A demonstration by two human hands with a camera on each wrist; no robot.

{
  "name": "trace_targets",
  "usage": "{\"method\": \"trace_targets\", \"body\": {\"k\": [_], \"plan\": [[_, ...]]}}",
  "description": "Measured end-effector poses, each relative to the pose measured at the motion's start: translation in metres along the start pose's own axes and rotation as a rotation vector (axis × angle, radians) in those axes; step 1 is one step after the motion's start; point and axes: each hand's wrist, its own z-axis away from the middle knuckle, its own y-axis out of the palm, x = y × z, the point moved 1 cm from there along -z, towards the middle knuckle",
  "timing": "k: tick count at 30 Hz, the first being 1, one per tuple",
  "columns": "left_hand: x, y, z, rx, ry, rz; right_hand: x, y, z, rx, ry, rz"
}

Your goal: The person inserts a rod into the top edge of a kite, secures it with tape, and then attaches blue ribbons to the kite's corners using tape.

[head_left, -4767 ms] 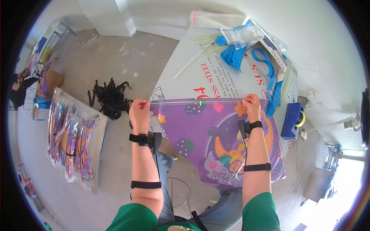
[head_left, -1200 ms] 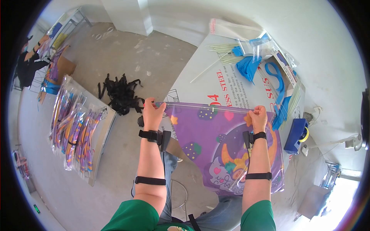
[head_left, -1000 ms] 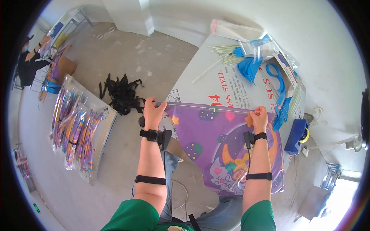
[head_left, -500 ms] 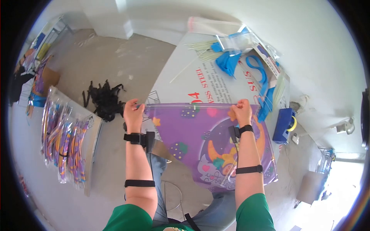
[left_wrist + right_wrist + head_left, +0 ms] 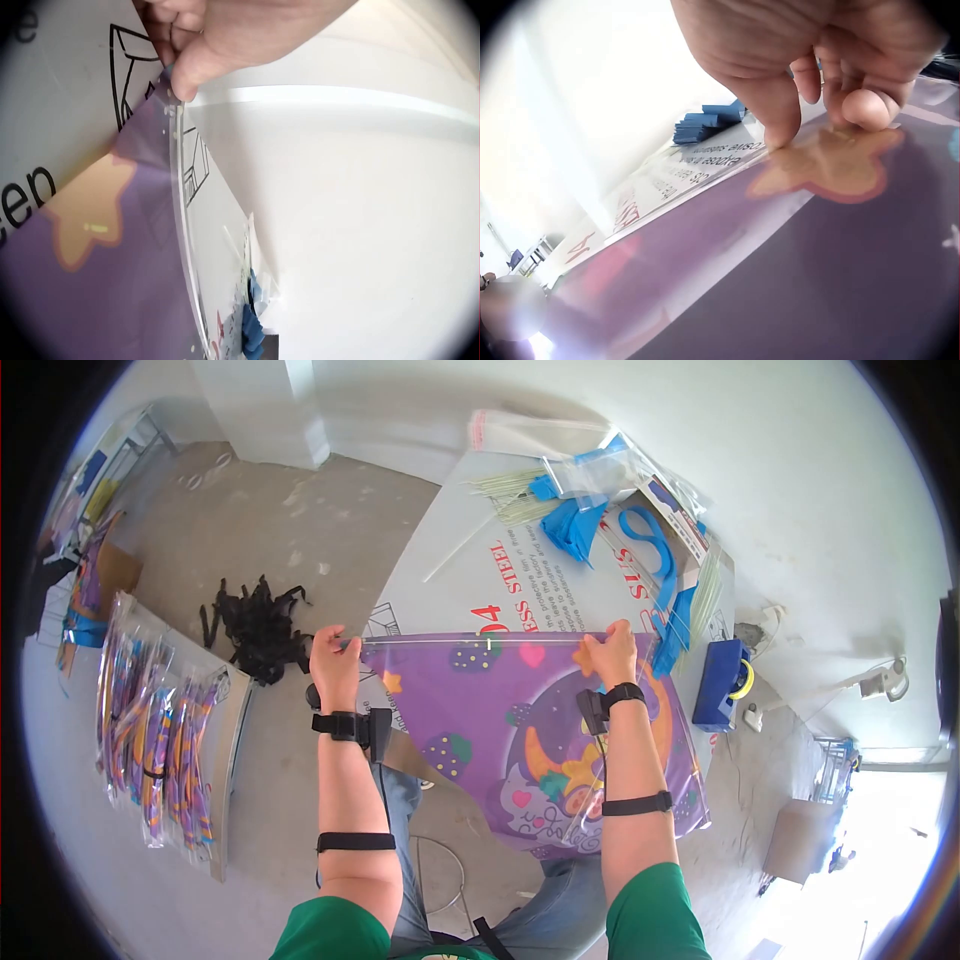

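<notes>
A purple printed kite point(image 5: 450, 700), roughly triangular, is spread between both hands, its far edge stretched across the grey lettered table. Along that edge runs a thin pale rod point(image 5: 420, 642) with a small white piece near its middle. My left hand point(image 5: 336, 665) pinches the edge's left corner; in the left wrist view its thumb point(image 5: 187, 75) presses at the rod's end. Toward the other end, my right hand point(image 5: 613, 657) pinches the same edge. The right wrist view shows its thumb at the border and curled fingers over an orange star point(image 5: 825, 169).
Blue strips point(image 5: 575, 530), pale thin sticks point(image 5: 510, 490), clear bags and an open box point(image 5: 680, 510) lie farther back on the table. A blue tape dispenser point(image 5: 718, 685) is at right. Bagged kites point(image 5: 165, 730) lie at left; black straps point(image 5: 257, 630) heap nearby.
The head view has swung, so the scene sits farther left. My left thumb and fingers, spread at the corner earlier, are now closer together. The right hand keeps its place along the edge.
</notes>
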Motion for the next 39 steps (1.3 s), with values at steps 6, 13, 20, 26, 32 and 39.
{"method": "trace_targets", "body": {"k": [6, 13, 20, 26, 32, 39], "plan": [[0.001, 0.002, -0.001, 0.007, 0.017, 0.021, 0.002, -0.010, 0.018, 0.060, -0.047, 0.032], [0.002, 0.002, 0.000, 0.015, -0.066, 0.042, 0.003, 0.009, 0.064, 0.171, -0.453, 0.329], [-0.001, 0.001, 0.002, 0.036, -0.126, 0.165, 0.005, 0.014, 0.069, 0.201, -0.379, 0.434], [-0.004, 0.001, 0.000, 0.044, -0.177, 0.229, 0.010, 0.012, 0.073, 0.152, -0.398, 0.399], [-0.005, -0.002, 0.001, 0.060, -0.172, 0.265, 0.040, 0.019, 0.094, 0.159, -0.614, 0.326], [0.003, 0.001, -0.002, 0.083, -0.177, 0.312, 0.040, 0.026, 0.095, 0.193, -0.563, 0.447]]}}
